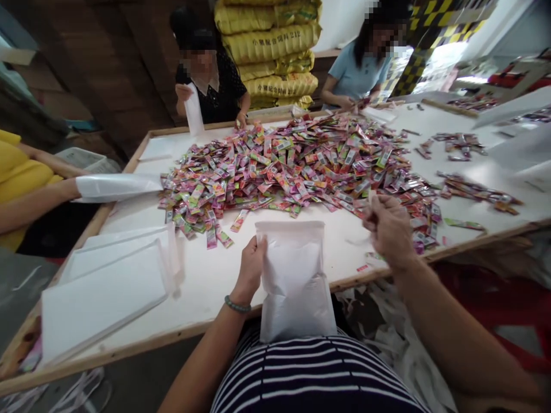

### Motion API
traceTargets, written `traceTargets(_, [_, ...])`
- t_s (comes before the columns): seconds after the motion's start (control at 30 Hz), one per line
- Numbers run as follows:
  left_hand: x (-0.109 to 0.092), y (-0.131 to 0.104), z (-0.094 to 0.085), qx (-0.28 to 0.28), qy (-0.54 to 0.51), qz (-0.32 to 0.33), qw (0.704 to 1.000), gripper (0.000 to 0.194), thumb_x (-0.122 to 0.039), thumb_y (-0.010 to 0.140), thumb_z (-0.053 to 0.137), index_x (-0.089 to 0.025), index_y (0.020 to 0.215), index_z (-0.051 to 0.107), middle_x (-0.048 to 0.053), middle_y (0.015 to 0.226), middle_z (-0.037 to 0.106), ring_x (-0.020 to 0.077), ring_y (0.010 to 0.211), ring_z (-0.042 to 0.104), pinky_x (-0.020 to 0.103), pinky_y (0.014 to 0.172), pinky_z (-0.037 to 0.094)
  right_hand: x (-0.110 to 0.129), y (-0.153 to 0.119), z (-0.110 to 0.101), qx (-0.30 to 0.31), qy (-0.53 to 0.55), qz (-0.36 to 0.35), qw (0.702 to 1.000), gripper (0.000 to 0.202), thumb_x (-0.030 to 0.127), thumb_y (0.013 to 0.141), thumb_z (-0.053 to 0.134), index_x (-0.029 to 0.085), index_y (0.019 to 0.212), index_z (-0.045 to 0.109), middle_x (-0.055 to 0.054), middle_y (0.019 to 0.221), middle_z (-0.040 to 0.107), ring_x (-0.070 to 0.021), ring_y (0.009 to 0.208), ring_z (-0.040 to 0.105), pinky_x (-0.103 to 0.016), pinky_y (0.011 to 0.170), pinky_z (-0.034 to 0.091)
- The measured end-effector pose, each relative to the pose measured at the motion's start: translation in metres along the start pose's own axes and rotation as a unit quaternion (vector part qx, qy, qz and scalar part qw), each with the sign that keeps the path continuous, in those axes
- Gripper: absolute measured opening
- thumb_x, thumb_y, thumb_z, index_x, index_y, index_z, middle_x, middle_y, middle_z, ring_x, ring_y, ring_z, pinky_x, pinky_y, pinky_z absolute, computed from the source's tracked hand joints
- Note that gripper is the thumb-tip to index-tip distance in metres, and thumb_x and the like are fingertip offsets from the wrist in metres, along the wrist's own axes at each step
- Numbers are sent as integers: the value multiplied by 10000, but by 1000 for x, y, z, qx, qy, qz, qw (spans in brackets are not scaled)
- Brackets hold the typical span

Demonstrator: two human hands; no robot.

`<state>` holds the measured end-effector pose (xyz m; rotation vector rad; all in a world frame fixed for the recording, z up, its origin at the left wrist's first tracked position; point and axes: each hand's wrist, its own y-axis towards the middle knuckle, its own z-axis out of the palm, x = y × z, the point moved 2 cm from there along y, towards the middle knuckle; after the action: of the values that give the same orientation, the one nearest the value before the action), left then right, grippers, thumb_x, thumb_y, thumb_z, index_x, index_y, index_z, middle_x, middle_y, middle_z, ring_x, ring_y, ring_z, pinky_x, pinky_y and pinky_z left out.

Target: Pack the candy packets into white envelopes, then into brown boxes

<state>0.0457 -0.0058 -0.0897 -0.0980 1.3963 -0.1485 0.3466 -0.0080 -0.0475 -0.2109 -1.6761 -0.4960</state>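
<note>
My left hand (251, 265) is closed on the upper left edge of a white plastic pouch (295, 275). The pouch stands upright against my striped shirt, its lower part over the table's front edge. Raised over the right front of the table, my right hand (391, 229) is closed in a pinch. A small pale strip (371, 198) sticks up from its fingertips; its lower end is hidden. Just beyond both hands lies a big heap of small colourful sachets (293, 166). My right hand is nearest to the heap's right front end.
White flat pouches (103, 292) are stacked at the left on the wood-rimmed table (193, 304). A person in yellow (21, 183) reaches into a white bag (120, 186). Two more people sit across, before stacked yellow sacks (271, 46). Loose strips (387, 327) litter the floor.
</note>
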Motion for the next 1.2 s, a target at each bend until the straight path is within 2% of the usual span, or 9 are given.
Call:
traceTargets(0.1, [3, 2, -4, 7, -11, -12, 1000, 398, -464, 749, 681, -152, 995, 656, 49, 945, 708, 193, 890, 615, 307, 826, 472, -9, -22, -50, 156, -267, 33, 951, 293, 510, 736, 641, 225, 672, 609, -1, 527, 560, -149, 508, 510, -285, 534, 389])
traceTargets(0.17, [4, 4, -6, 5, -20, -33, 999, 411, -454, 714, 715, -143, 975, 651, 42, 899, 708, 182, 839, 617, 297, 783, 477, -16, -38, -49, 232, -344, 44, 909, 275, 498, 711, 665, 226, 672, 684, -53, 685, 692, -220, 677, 626, -341, 666, 457])
traceTargets(0.3, [-1, 6, -5, 29, -28, -59, 997, 542, -347, 593, 834, -147, 1055, 633, 50, 983, 719, 185, 859, 639, 302, 795, 497, -31, -47, 19, 250, -161, 144, 944, 438, 542, 703, 690, 208, 984, 721, -79, 1002, 731, -253, 931, 659, -367, 827, 498])
traceTargets(0.4, [-3, 14, -6, 61, -5, -76, 995, 612, -235, 516, 874, -152, 1073, 634, 63, 1033, 723, 214, 924, 653, 334, 849, 506, -47, -38, 80, 324, 63, 255, 909, 500, 464, 536, 819, 156, 917, 713, -85, 925, 731, -219, 817, 665, -329, 742, 519])
traceTargets(0.5, [4, 32, -13, 60, 36, -85, 994, 552, -215, 479, 861, -136, 988, 666, 44, 903, 729, 213, 846, 654, 328, 798, 507, -65, -25, 112, 315, 118, 279, 900, 484, 411, 436, 856, 141, 804, 696, -56, 810, 719, -193, 717, 644, -315, 693, 512])
traceTargets(0.63, [18, 55, -27, 10, 232, -38, 972, 232, -242, 537, 782, -165, 691, 627, -57, 583, 574, 133, 610, 531, 247, 618, 409, -87, -9, 119, 280, -32, 177, 943, 385, 455, 464, 821, 173, 645, 630, 15, 601, 627, -165, 605, 584, -290, 618, 478])
traceTargets(0.77, [16, 58, -32, 14, 441, 116, 890, 122, -217, 687, 696, -209, 809, 695, 5, 782, 685, 190, 780, 594, 304, 760, 458, -84, -2, 106, 257, -144, -25, 955, 232, 412, 673, 708, 189, 727, 672, -36, 773, 688, -190, 750, 627, -307, 701, 484])
traceTargets(0.97, [2, 34, -42, 130, 526, 315, 780, 286, -218, 912, 515, -219, 1143, 684, 84, 1188, 694, 227, 1125, 607, 415, 985, 473, -64, -21, 78, 314, -253, -271, 874, 222, 199, 895, 513, 231, 938, 729, -62, 969, 744, -199, 916, 676, -361, 842, 450])
traceTargets(1.2, [16, 9, -48, 199, 585, 324, 716, 360, -154, 932, 445, -200, 1224, 651, 114, 1313, 621, 243, 1232, 540, 426, 1022, 478, -64, -56, 58, 357, -329, -273, 831, 319, 141, 912, 463, 221, 1130, 682, -84, 1129, 712, -206, 1034, 660, -354, 864, 444])
